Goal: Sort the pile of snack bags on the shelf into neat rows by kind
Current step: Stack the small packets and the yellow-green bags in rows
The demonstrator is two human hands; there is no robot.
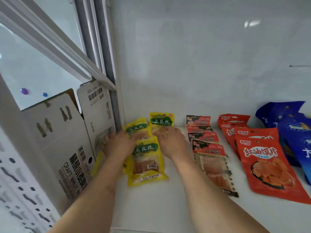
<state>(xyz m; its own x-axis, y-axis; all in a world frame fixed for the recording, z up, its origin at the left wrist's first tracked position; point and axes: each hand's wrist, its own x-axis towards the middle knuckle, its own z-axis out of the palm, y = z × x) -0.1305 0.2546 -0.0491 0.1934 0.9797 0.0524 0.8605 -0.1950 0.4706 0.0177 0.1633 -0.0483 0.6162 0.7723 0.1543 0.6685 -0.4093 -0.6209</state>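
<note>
White shelf board [168,207] below; blue foil bags [292,132] at three o'clock, big red bags [269,165] beside them, a red-and-black packet row [208,148] centre-right. Yellow plastic snack packets [146,163] sit at nine o'clock. Left hand [117,145] and right hand [171,142] press them, fingers spread flat.

Shop or stockroom, white shelf [168,207] stocked with packaged snack bags [267,165], printed beer cartons [67,148] alongside

Head view, close above white shelf [168,207], facing forward and down
</note>
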